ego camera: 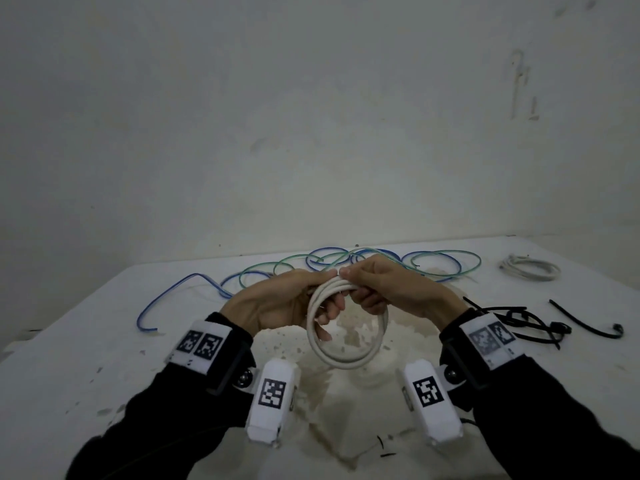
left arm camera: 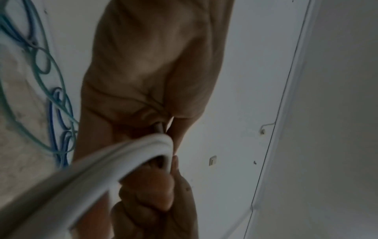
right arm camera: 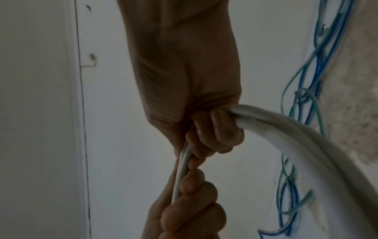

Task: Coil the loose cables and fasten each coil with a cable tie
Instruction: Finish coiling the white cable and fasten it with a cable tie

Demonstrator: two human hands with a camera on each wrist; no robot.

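A white cable coil (ego camera: 346, 355) of several turns hangs upright above the table, held at its top by both hands. My left hand (ego camera: 325, 296) has its fingers curled through the loop and its thumb on top. My right hand (ego camera: 358, 289) grips the top right of the coil, thumb tip meeting the left thumb. A small white end pokes out between the two thumbs; I cannot tell what it is. In the left wrist view the coil (left arm camera: 122, 161) runs under my left hand (left arm camera: 163, 122). In the right wrist view my right hand (right arm camera: 216, 129) wraps the coil (right arm camera: 286, 137).
Loose blue and green cables (ego camera: 346, 261) loop across the back of the white table (ego camera: 104, 341). A second white coil (ego camera: 530, 268) lies at the far right. Black cable ties (ego camera: 530, 323) lie right of my right wrist. A stained patch marks the table under the coil.
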